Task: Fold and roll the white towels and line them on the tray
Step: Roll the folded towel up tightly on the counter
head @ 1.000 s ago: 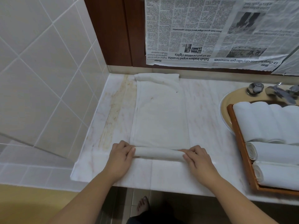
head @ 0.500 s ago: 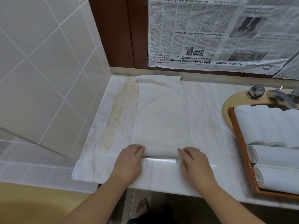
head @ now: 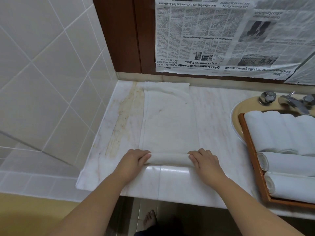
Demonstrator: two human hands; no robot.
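Observation:
A long folded white towel [head: 168,123] lies flat on the marble counter [head: 219,123], running from the back wall toward me. Its near end is wound into a small roll [head: 168,158]. My left hand [head: 134,160] grips the roll's left end, fingers curled over it. My right hand [head: 204,161] grips the right end the same way. At the right, a wooden tray [head: 252,160] holds several rolled white towels [head: 279,132], some lengthwise at the back and two [head: 293,163] crosswise in front.
The tray sits over a beige sink [head: 238,111] with chrome taps [head: 267,97] behind it. Newspaper [head: 230,36] covers the mirror above. Tiled wall [head: 42,79] closes the left side. A rusty stain [head: 124,114] streaks the counter left of the towel. My bare foot [head: 150,218] shows below the counter's edge.
The roll has moved a little farther up the towel and grown slightly. Both hands moved with it, fingers flattening over it half a second ago and now curled on its ends again.

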